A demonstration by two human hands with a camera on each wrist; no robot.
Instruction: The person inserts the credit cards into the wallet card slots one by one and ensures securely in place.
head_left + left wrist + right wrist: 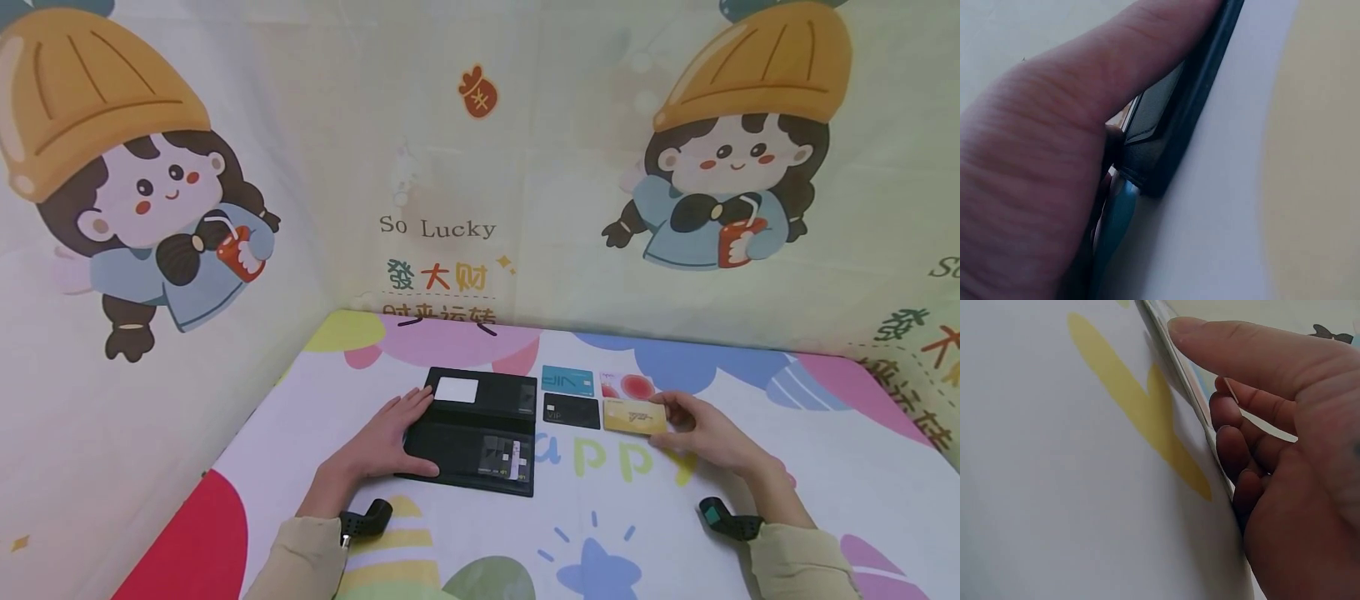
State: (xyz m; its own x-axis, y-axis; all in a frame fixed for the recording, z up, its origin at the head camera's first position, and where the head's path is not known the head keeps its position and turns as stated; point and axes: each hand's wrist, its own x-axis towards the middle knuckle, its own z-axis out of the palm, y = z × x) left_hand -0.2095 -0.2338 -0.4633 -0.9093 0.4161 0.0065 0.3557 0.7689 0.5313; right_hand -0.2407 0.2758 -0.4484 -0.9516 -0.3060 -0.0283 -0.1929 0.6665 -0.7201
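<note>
A black bifold wallet [450, 446] lies spread flat, with cards in clear slots and a white card [456, 389] in its upper half. My left hand [382, 437] rests along the wallet's left side. Its thumb [1147, 40] lies over the lower half near the front edge, and its fingers reach the upper left corner. To the right, my right hand [701, 429] holds a gold card [634, 417] at its right end, thumb at the near corner and fingertips at the far one. In the right wrist view a thin card edge [1231, 391] shows by the fingers.
Beside the wallet lie a teal VIP card [567, 381], a black VIP card [572, 411] and a pink-and-red card [628, 386], close to the gold one. A colourful printed cloth [525, 533] covers the table. Printed sheets [555, 167] stand behind and at the left.
</note>
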